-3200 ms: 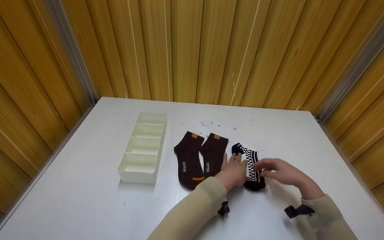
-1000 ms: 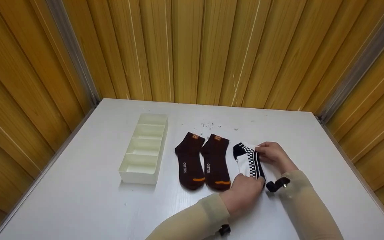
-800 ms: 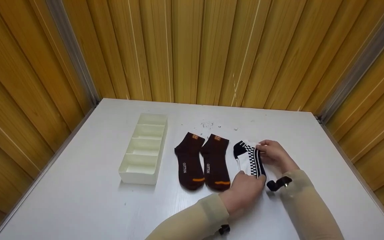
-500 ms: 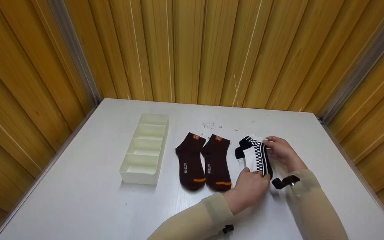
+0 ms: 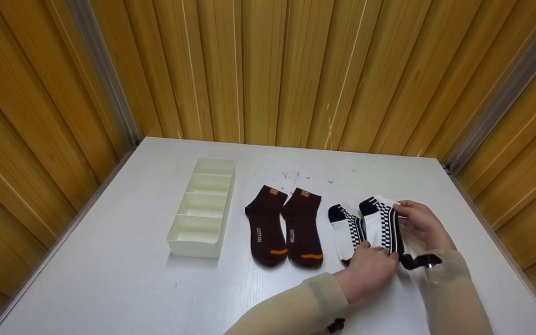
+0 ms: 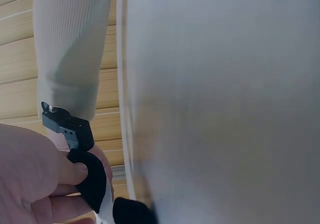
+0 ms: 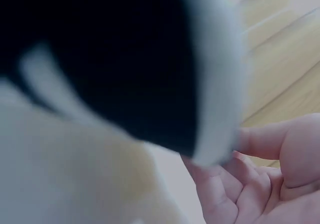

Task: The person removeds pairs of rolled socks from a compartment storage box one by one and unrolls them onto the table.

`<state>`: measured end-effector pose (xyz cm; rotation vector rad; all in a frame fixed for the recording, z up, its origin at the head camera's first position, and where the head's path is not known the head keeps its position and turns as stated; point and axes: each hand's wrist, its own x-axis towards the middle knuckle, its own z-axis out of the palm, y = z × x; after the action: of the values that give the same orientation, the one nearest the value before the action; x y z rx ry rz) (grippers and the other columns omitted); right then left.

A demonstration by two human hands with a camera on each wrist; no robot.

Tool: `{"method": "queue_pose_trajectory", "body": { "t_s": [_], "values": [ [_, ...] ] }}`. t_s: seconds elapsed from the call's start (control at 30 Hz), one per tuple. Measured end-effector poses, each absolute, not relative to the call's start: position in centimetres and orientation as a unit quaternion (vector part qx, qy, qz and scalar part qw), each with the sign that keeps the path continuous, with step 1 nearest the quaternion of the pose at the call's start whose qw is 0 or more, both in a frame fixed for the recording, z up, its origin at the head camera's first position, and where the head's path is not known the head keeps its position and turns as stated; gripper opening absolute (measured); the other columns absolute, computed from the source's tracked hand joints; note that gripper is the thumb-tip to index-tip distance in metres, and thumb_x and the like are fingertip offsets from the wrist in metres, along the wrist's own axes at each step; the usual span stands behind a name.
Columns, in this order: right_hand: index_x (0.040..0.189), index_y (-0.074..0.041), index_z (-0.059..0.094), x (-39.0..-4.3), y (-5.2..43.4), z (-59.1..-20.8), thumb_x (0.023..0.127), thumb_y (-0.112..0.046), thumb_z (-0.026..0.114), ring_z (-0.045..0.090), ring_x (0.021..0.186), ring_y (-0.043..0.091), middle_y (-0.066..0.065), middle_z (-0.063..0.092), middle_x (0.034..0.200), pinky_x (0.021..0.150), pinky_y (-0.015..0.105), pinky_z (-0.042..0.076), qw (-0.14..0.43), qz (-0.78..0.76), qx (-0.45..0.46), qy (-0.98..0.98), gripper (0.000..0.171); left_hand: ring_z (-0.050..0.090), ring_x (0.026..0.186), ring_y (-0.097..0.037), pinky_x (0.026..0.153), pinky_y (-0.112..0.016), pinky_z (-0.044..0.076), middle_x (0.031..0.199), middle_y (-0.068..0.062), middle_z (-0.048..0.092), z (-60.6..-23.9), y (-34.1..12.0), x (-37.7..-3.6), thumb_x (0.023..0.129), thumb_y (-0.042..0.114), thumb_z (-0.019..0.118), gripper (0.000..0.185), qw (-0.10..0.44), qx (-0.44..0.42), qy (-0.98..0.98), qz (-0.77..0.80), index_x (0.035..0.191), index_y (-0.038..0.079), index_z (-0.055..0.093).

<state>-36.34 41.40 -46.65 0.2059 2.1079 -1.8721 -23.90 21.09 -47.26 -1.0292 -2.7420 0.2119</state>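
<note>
A white ankle sock (image 5: 376,230) with a checkered band and black heel is stretched between both hands, at the right of the table in the head view. My left hand (image 5: 371,271) pinches its near, toe end; the left wrist view shows thumb and fingers on the black toe (image 6: 92,181). My right hand (image 5: 422,225) pinches the far, cuff end, and the right wrist view has the cuff edge (image 7: 215,83) between thumb and fingers. Just left lies a matching sock (image 5: 346,231), flat, its toe partly hidden by the left hand.
Two dark brown socks (image 5: 268,232) with orange toe stripes lie side by side, left of the checkered ones. Farther left stands a cream box (image 5: 194,249) split into several compartments. Wood-patterned walls (image 5: 258,70) enclose the white table (image 5: 110,279).
Both hands have lifted the upper checkered sock off its mate and carried it to the right. The lower sock, covered before, now shows beside it. Brown socks and box have not moved.
</note>
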Motion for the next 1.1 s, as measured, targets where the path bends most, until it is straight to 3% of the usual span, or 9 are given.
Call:
{"method": "queue_pose_trajectory", "body": {
  "t_s": [0.17,0.33,0.53,0.67,0.87,1.1],
  "values": [
    [0.109,-0.011,0.054,-36.4,42.2,-47.4,0.107,-0.018,0.053,0.069,0.076,0.003,-0.011,0.071,0.084,0.068,0.02,0.056,0.162,-0.639,0.094,0.746,0.007,0.067,0.092,0.002,0.087,-0.022,0.045,0.107,0.022,0.073,-47.8,21.8,-24.0,0.104,0.033,0.055,0.018,0.092,-0.349,-0.93,0.069,0.115,0.038,0.068],
    [0.111,-0.006,0.054,-36.6,42.3,-47.9,0.107,-0.015,0.052,0.068,0.072,0.004,-0.009,0.071,0.081,0.067,0.021,0.056,0.169,-0.632,0.109,0.749,0.009,0.069,0.093,0.003,0.098,-0.022,0.045,0.106,0.023,0.074,-48.1,22.1,-24.2,0.104,0.034,0.055,0.017,0.066,-0.347,-0.933,0.074,0.114,0.039,0.068],
    [0.135,0.006,0.045,-36.9,42.3,-47.8,0.107,-0.022,0.054,0.066,0.078,0.002,-0.012,0.067,0.086,0.073,0.022,0.057,0.169,-0.561,0.11,0.803,0.041,0.069,0.094,0.002,0.104,-0.023,0.045,0.105,0.022,0.074,-48.4,22.1,-24.1,0.103,0.032,0.059,0.016,0.04,-0.347,-0.934,0.07,0.115,0.04,0.067],
    [0.146,0.016,0.038,-37.0,42.8,-47.5,0.106,-0.022,0.057,0.065,0.079,0.002,-0.011,0.068,0.087,0.073,0.021,0.058,0.169,-0.49,0.085,0.851,0.058,0.063,0.115,0.002,0.106,-0.025,0.045,0.125,0.022,0.067,-48.6,22.0,-23.6,0.104,0.034,0.056,0.029,0.019,-0.356,-0.932,0.07,0.132,0.04,0.06],
    [0.135,0.016,0.052,-37.4,43.6,-47.3,0.103,-0.019,0.061,0.066,0.078,0.004,-0.008,0.07,0.086,0.071,0.02,0.057,0.164,-0.436,0.059,0.883,0.048,0.039,0.147,-0.004,0.118,-0.028,0.035,0.161,0.016,0.04,-48.6,22.0,-23.1,0.108,0.039,0.044,0.048,-0.03,-0.358,-0.929,0.093,0.155,0.042,0.039],
    [0.128,0.01,0.06,-37.4,43.8,-47.6,0.101,-0.027,0.067,0.068,0.081,0.004,-0.006,0.07,0.089,0.074,0.019,0.057,0.15,-0.451,0.079,0.876,0.046,0.028,0.154,-0.006,0.126,-0.033,0.026,0.167,0.016,0.03,-48.7,21.6,-22.7,0.108,0.052,0.038,0.053,-0.045,-0.355,-0.93,0.09,0.159,0.042,0.032]
  ]
}}
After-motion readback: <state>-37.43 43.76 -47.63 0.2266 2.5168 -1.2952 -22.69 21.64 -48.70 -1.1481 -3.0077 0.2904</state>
